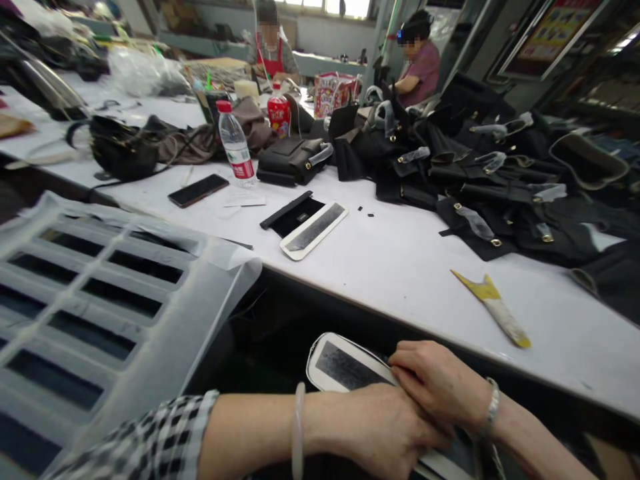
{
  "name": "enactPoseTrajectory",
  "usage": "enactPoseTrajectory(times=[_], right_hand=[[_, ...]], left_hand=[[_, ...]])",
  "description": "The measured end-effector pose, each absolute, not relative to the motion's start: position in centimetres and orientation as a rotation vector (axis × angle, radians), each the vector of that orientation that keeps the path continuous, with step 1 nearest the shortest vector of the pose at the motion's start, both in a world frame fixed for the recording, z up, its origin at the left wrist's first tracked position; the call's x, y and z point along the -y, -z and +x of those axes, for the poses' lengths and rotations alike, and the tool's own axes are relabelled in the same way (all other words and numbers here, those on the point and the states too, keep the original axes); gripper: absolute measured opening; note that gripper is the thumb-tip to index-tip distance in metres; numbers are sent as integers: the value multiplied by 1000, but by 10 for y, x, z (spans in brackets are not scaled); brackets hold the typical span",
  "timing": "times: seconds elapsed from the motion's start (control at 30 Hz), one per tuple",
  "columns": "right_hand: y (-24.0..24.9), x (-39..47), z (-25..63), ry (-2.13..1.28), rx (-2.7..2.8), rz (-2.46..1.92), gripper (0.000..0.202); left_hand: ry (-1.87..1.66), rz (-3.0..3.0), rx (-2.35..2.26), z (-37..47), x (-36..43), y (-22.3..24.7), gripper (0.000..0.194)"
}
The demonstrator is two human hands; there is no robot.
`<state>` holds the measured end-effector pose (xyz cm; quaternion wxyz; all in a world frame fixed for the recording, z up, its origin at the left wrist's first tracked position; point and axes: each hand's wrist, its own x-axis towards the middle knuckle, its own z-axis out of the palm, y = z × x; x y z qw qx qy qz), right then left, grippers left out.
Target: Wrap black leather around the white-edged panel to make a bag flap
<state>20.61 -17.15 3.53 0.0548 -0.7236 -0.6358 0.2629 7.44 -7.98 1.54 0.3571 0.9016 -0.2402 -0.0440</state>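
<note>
Low in front of me, below the table edge, lies a long round-ended white panel (345, 363) with a dark grey strip along its middle and a black edge around it. My left hand (375, 427) lies across the panel, fingers curled closed on it. Close against it, my right hand (437, 373) grips the panel's far edge with bent fingers. The two hands overlap, so their fingertips and the middle of the panel are hidden. On the table sits a similar white panel (315, 231) with a grey strip, beside a black fabric piece (289, 215).
Black bags (450, 153) with wrapped buckles pile up at right. A yellow-handled tool (493, 307) lies nearer. A water bottle (235, 147) and phone (199, 191) stand further left. A white slotted rack (165, 333) borders my left. Two people work beyond the table.
</note>
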Motion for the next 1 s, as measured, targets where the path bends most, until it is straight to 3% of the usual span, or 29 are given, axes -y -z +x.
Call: enactPoseTrajectory(times=[0.4, 0.5, 0.57, 0.7, 0.87, 1.0], right_hand=[[-17, 168, 209, -632, 1644, -2219, 25], [-27, 180, 211, -824, 1374, -2141, 26], [-33, 194, 221, -914, 973, -2024, 30], [-26, 235, 240, -643, 389, -1948, 47], [-8, 292, 206, -468, 143, -2007, 53], [-4, 316, 148, -301, 109, -2181, 52]], left_hand=[[96, 2196, 657, 76, 78, -12, 35], [167, 2153, 609, 79, 74, -12, 41], [116, 2191, 639, 81, 74, -13, 38], [41, 2420, 832, 87, 82, -21, 22], [-70, 2617, 1021, 101, 98, -31, 8], [-94, 2640, 979, 103, 101, -27, 16]])
